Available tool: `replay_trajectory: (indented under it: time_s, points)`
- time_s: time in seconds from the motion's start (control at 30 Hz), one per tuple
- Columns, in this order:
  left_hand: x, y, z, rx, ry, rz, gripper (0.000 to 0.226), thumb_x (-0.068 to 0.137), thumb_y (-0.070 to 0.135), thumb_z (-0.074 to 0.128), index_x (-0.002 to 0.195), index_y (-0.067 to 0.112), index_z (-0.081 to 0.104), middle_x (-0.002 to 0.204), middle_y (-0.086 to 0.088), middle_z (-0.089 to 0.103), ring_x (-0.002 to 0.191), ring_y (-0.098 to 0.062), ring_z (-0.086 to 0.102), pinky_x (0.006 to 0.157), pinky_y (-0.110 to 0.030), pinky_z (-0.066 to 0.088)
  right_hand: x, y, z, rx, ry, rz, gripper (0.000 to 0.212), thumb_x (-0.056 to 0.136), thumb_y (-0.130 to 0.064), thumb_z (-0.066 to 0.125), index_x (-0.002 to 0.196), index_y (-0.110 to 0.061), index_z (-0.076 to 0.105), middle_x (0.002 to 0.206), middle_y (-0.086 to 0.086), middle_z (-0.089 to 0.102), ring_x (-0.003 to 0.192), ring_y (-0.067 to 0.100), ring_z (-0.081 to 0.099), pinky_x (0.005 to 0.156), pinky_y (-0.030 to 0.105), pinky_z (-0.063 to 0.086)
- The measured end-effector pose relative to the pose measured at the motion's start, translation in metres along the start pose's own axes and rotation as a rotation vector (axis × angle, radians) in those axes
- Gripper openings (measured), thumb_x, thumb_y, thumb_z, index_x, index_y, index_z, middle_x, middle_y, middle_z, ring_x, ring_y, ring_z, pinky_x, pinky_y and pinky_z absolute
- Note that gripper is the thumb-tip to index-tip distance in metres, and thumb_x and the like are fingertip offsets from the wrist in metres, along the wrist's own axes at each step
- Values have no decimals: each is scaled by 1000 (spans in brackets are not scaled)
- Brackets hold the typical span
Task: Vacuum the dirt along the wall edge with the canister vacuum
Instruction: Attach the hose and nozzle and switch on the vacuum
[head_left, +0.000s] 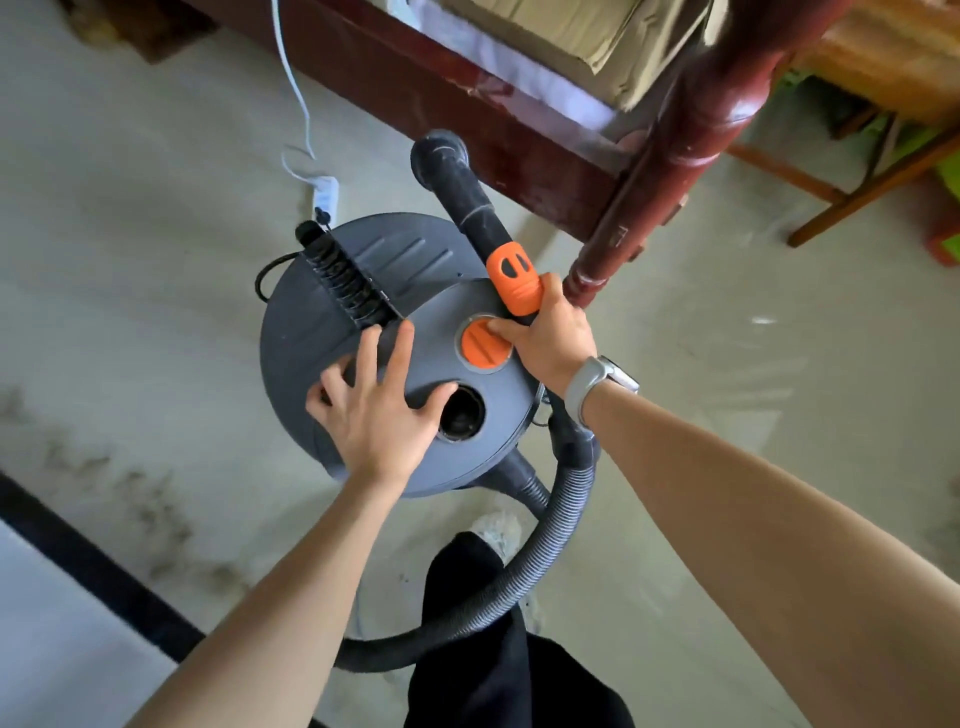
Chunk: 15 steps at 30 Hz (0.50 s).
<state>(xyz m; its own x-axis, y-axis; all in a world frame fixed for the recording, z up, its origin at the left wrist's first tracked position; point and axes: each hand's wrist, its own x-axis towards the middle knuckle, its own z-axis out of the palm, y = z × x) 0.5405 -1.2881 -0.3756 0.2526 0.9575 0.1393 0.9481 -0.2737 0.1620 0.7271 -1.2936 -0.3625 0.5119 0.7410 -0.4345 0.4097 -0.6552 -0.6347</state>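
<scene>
A round dark-grey canister vacuum (363, 322) stands upright on the floor, its flat lid under the spread fingers (363, 364) of the left hand, an open round port beside the thumb and an orange knob at the right hand's fingertips (501, 327). Its black wand (462, 192) with an orange grip is held in the right hand, tilted away from the fingers. Brown dirt (130, 493) lies scattered along the dark wall edge, well left of both hands.
</scene>
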Motion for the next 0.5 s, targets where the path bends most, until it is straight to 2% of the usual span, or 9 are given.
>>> replay_trajectory:
  time_s: [0.17, 0.3, 0.37, 0.43, 0.5]
  points:
    - [16, 14, 4, 0, -5, -77, 68, 71, 60, 68, 130, 30, 55, 136, 0, 52, 98, -37, 51, 82, -49, 38, 28, -10, -7, -64, -10, -79, 53, 79, -43, 70, 114, -16, 40, 69, -10, 37, 70, 24, 43, 64, 34, 36]
    - [18, 16, 5, 51, -32, -89, 69, 73, 60, 67, 133, 28, 52, 140, -4, 50, 101, -40, 52, 83, -52, 38, 35, -9, -12, -57, -69, -142, 50, 81, -43, 67, 114, -17, 40, 72, -7, 45, 76, 26, 48, 66, 34, 38]
    - [17, 17, 3, 81, -96, -76, 70, 78, 58, 63, 139, 28, 46, 147, -4, 41, 112, -40, 48, 89, -55, 35, 29, -1, -16, -35, -96, -178, 48, 82, -38, 67, 118, -18, 43, 85, -1, 53, 80, 25, 49, 69, 33, 38]
    - [14, 20, 1, 48, -164, -119, 68, 82, 52, 61, 142, 27, 41, 154, -3, 29, 129, -40, 36, 99, -62, 26, 17, 16, -21, 32, -99, -201, 48, 82, -33, 68, 121, -17, 46, 102, 5, 59, 90, 26, 53, 74, 31, 39]
    - [-4, 33, -5, -75, -125, -222, 62, 83, 45, 61, 138, 19, 48, 153, -9, 29, 136, -41, 28, 102, -66, 21, -3, 37, -28, 67, -105, -225, 46, 83, -29, 68, 122, -15, 48, 112, 6, 57, 95, 23, 55, 78, 29, 40]
